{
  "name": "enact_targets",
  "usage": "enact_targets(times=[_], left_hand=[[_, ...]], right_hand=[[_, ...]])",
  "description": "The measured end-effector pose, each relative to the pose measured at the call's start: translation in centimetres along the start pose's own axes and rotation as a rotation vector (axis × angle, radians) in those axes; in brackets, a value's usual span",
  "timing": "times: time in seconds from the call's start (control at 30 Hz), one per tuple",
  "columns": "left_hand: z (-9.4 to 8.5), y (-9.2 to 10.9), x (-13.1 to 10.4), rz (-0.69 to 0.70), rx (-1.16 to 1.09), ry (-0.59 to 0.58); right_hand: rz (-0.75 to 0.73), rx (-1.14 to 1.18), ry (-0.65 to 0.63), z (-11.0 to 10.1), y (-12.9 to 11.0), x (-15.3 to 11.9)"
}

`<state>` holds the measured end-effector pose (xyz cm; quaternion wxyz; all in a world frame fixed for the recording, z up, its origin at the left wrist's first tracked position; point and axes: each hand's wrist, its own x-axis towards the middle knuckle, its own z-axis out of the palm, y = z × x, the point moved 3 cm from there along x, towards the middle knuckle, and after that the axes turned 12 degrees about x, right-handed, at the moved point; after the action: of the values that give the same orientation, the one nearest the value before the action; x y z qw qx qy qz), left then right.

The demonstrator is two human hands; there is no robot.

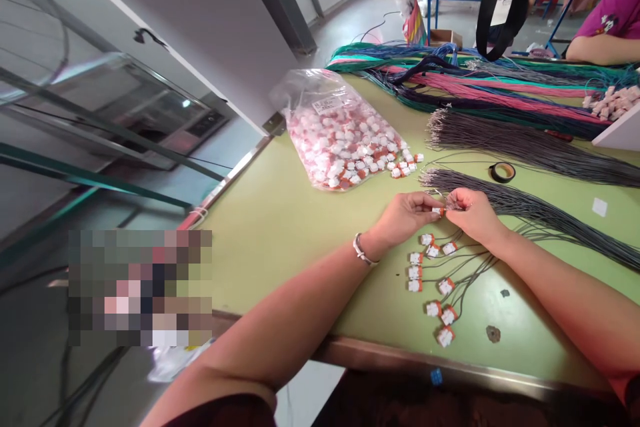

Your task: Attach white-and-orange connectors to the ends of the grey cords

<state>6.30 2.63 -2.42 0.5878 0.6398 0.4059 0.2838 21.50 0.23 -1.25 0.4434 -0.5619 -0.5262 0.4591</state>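
Observation:
Between the thumb and fingers of my left hand (407, 215) is a small white and orange connector (437, 211). My right hand (469, 212) is pinched just to its right, around the end of a thin wire; its fingertips nearly meet those of my left hand. Several white and orange connectors (433, 308) with dark wires attached lie on the table below my hands. Just beyond my hands, a bundle of dark grey wires (530, 207) with metal tips runs off to the right.
A clear plastic bag (335, 127) of connectors lies open at the back left, with some spilled at its mouth. Black tape (502, 172) sits by a second grey wire bundle (525, 143). Coloured wires (500, 90) stretch along the back. A person's arm (605, 47) rests at the far right.

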Motion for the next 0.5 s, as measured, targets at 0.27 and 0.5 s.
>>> enact_targets(times=[0.27,0.5], left_hand=[[-0.22,0.14,0.15,0.047,0.019,0.056],[-0.13,0.32,-0.16,0.148,0.187,0.099]], right_hand=[[-0.001,0.074,0.012,-0.08,-0.59,-0.06],[0.005,0.088,0.010,0.04,-0.37,-0.04]])
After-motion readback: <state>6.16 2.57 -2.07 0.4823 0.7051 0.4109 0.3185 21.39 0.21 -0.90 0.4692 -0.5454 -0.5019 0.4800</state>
